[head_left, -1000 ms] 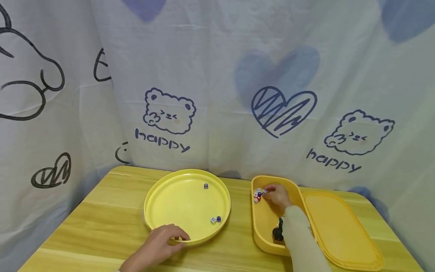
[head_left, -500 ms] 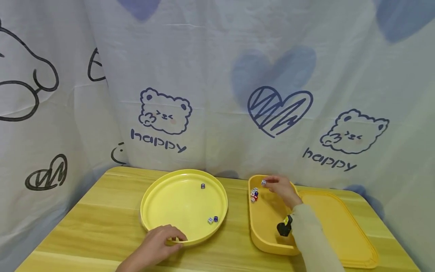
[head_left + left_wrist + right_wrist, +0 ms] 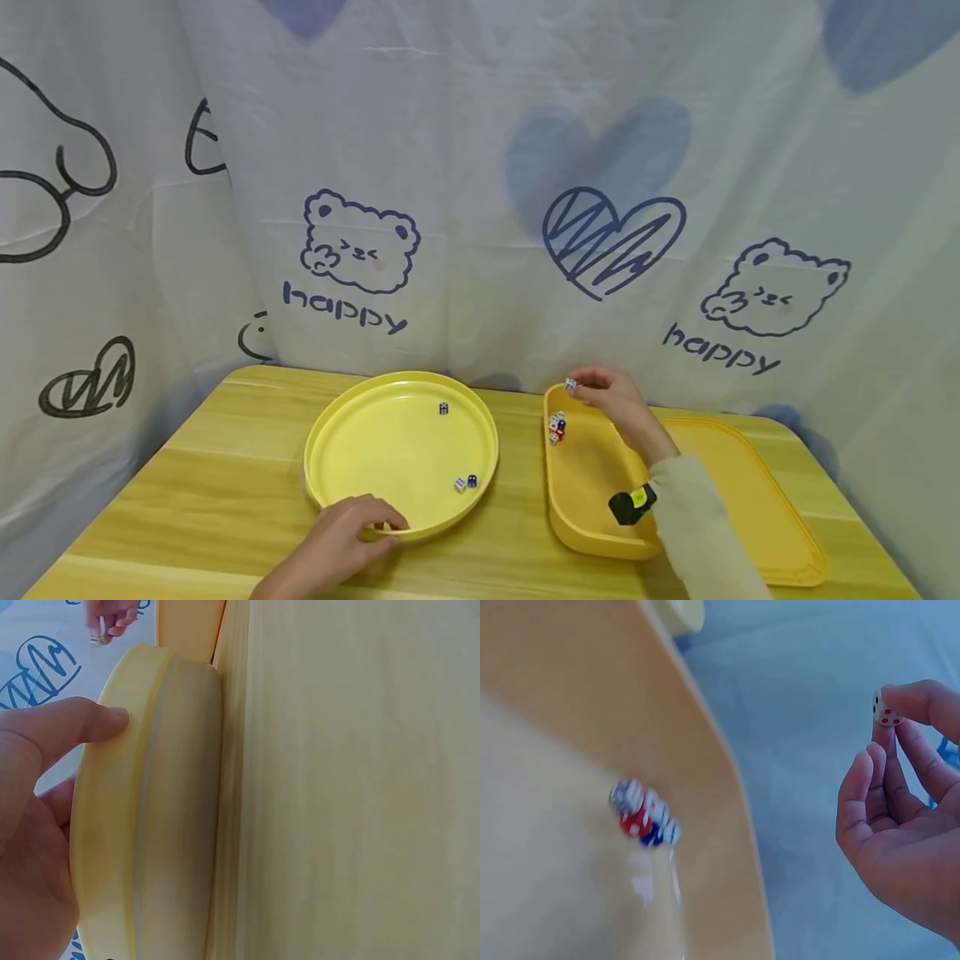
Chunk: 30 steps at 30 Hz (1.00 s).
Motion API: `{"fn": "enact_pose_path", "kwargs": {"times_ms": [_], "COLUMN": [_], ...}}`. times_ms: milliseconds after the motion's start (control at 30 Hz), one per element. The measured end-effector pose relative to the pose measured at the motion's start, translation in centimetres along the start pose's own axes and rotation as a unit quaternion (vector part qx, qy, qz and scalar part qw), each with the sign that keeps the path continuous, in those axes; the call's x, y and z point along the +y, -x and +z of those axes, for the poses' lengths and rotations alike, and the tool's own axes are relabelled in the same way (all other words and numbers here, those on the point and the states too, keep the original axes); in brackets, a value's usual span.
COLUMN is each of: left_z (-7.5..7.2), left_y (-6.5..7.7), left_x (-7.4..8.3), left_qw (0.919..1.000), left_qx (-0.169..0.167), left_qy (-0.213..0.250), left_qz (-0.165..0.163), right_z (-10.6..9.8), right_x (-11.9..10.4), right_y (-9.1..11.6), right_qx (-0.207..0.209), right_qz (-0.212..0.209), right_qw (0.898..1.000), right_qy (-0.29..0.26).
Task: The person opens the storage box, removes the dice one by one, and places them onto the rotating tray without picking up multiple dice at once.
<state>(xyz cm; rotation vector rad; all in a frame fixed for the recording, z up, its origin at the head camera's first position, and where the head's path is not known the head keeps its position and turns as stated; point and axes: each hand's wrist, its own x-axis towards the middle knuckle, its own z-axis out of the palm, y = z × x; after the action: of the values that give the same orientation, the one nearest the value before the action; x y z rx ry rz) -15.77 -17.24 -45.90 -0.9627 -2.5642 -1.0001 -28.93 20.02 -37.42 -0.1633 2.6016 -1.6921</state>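
Observation:
My left hand point(image 3: 345, 535) grips the near rim of a round yellow tray point(image 3: 390, 454), thumb on the outer wall and fingers over the edge. On the tray lie a dark blue die point(image 3: 443, 408) at the back and, near its right side, a white die point(image 3: 460, 484) beside another blue die point(image 3: 472, 481). Between thumb and fingertips my right hand point(image 3: 907, 802) pinches a white die point(image 3: 886, 711) with red and black dots. It is held up at the far left corner of an orange-yellow box point(image 3: 588, 475). Inside, several white, red and blue dice point(image 3: 645, 814) cluster against the wall.
An orange-yellow lid point(image 3: 750, 500) lies right of the box, partly behind the right sleeve point(image 3: 701, 517). A black wrist device point(image 3: 630, 505) overlaps the box's near end. Behind the wooden table point(image 3: 187, 492) hangs a printed curtain point(image 3: 472, 283).
My right hand has picked the white die from the cluster in the box and lifted it up to the box's far left corner. The left hand keeps its grip on the tray.

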Motion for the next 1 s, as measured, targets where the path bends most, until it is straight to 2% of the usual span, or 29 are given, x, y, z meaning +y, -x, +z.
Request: {"fn": "enact_pose_path", "kwargs": {"times_ms": [200,433,667,1000], "left_z": [0.1,0.0,-0.1,0.0], "left_y": [-0.1,0.0,0.0,0.0], "left_x": [0.0,0.2,0.3,0.3], "left_qw": [1.0,0.9999,0.9997,0.9995], "left_qx": [0.004,-0.001,-0.009,-0.016], "left_qy": [-0.001,0.001,0.002,0.001], "left_qz": [-0.004,-0.014,-0.024,-0.028], "right_z": [0.9,2.4,4.3,8.0], "right_x": [-1.5,-2.2,-2.2,-1.8], "right_y": [2.0,3.4,4.4,5.8], "right_qx": [0.0,0.005,0.027,0.036], "right_qz": [-0.031,-0.049,-0.079,-0.096], "right_qw": [0.999,0.999,0.996,0.993], "right_qy": [-0.016,-0.022,-0.019,-0.054]}}
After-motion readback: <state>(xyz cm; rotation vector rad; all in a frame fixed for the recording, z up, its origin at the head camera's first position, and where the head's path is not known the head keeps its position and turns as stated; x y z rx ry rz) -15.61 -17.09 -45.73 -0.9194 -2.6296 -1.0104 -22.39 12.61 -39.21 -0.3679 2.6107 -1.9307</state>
